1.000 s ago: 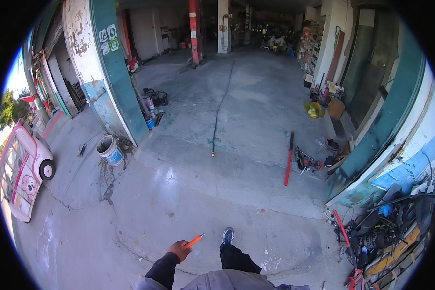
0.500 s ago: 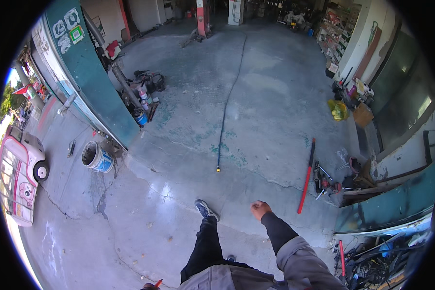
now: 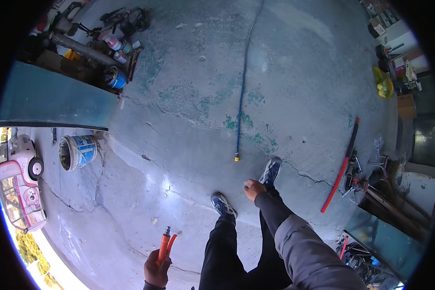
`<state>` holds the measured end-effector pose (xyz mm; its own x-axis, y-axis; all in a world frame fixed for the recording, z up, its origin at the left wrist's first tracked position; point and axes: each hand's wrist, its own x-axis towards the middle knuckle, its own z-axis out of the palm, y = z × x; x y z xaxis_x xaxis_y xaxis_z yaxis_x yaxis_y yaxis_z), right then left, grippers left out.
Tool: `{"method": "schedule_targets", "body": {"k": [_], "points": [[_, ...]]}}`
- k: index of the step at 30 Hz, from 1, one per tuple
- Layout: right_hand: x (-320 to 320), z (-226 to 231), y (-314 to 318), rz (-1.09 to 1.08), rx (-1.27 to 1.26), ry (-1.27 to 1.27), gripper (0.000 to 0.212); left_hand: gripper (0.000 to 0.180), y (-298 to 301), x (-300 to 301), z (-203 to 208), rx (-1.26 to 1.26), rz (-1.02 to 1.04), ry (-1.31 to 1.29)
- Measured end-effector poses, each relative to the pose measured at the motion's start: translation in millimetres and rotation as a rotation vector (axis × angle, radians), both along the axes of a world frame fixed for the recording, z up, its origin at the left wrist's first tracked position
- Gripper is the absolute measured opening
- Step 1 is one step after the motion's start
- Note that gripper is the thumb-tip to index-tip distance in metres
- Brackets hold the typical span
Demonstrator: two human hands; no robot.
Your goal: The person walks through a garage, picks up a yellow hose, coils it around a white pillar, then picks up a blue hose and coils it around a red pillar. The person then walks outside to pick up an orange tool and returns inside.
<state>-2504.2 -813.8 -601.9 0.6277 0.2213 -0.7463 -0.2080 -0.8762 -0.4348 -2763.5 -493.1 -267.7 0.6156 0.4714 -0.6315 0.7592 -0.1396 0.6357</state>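
Note:
My left hand (image 3: 155, 273), low in the head view, is wrapped round an orange air blow gun (image 3: 164, 245). The gun's metal fitting points up, and a bent orange lever stands beside its body. My right hand (image 3: 253, 189) hangs in front of my right leg with its fingers curled in; nothing shows in it. Beyond my feet a dark blue hose (image 3: 241, 96) runs away over the concrete floor. Its near end, a yellow coupling (image 3: 237, 159), lies a little ahead of my right hand, touched by neither hand.
A white and blue bucket (image 3: 85, 149) stands at the left, near a small pink and white vehicle (image 3: 21, 191). To the right lie a long red and black bar (image 3: 337, 181) and a heap of metal tools (image 3: 356, 180). A teal door panel (image 3: 58, 99) juts in from the left.
I have stepped forward, closer to the hose end, and the view tips further down. My left hand has risen into view with the blow gun. My right foot now shows ahead.

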Motion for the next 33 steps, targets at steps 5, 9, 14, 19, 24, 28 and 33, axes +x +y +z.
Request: {"method": "schedule_targets", "body": {"k": [5,9,14,19,24,28,33], "points": [[83,-156,61,0.093,-0.103,-0.039,0.042,0.026,-47,68,-67,-0.075,0.378,0.227],[135,-267,92,0.146,-0.204,-0.149,0.029,0.032,-81,118,-107,-0.143,0.308,0.505],[165,-246,75,0.252,0.01,0.036,0.021,0.027,-109,208,-109,-0.063,0.166,0.597],[242,-34,42,0.187,0.509,-0.014,0.037,0.03,-108,313,-50,0.12,-0.23,0.324],[393,196,2,0.38,0.789,-0.393,0.046,0.038,-107,462,64,0.148,-0.36,0.162],[493,345,-9,0.5,0.838,-0.622,0.04,0.04,-107,571,185,0.173,-0.42,-0.069],[554,475,-18,0.638,0.779,-0.668,0.032,0.033,-107,651,303,0.273,-0.569,-0.236]]}}
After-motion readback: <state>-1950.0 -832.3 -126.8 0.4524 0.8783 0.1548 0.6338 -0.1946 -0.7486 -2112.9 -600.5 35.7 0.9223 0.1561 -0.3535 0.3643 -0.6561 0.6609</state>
